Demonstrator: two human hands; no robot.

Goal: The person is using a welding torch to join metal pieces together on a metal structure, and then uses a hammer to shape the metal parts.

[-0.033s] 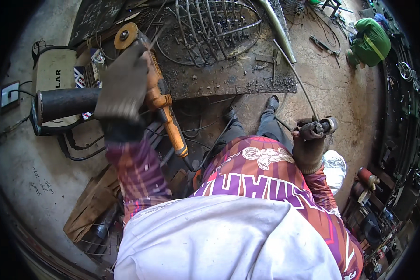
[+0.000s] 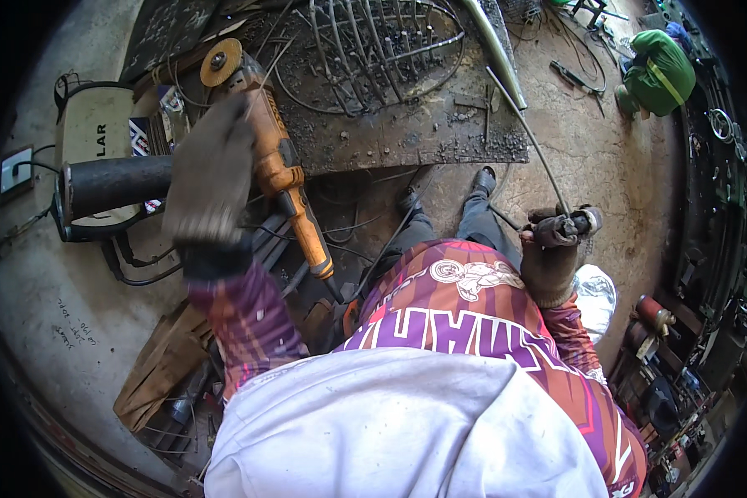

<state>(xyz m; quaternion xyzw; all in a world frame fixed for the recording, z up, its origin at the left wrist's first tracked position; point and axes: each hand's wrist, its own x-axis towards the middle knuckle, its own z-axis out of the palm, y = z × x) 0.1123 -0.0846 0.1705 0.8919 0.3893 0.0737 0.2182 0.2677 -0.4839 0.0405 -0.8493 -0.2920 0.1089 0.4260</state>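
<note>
My left hand (image 2: 212, 170), in a brown glove and blurred by motion, lies stretched out beside an orange angle grinder (image 2: 280, 174). Its fingertips come close to the grinder's head; whether they touch is unclear. The grinder rests over the table's near edge, its yellowish disc (image 2: 222, 62) pointing away from me. My right hand (image 2: 552, 257), also gloved, is closed around what looks like a welding electrode holder (image 2: 513, 221), mostly hidden by the fingers. From this fist a thin metal rod (image 2: 531, 137) slants up and left toward the table's right corner.
A metal table (image 2: 373, 149) bears a round frame of bent rods (image 2: 378, 58), a pipe (image 2: 494, 50) and scattered bits. At left stand a welding machine (image 2: 100, 116) and a dark tube (image 2: 116, 187). Cables cross the floor. Far right, a person in green (image 2: 660, 75) crouches.
My left hand has drawn slightly left, off the grinder's head, which it overlapped before. The grinder and my right hand with the rod stay nearly where they were.
</note>
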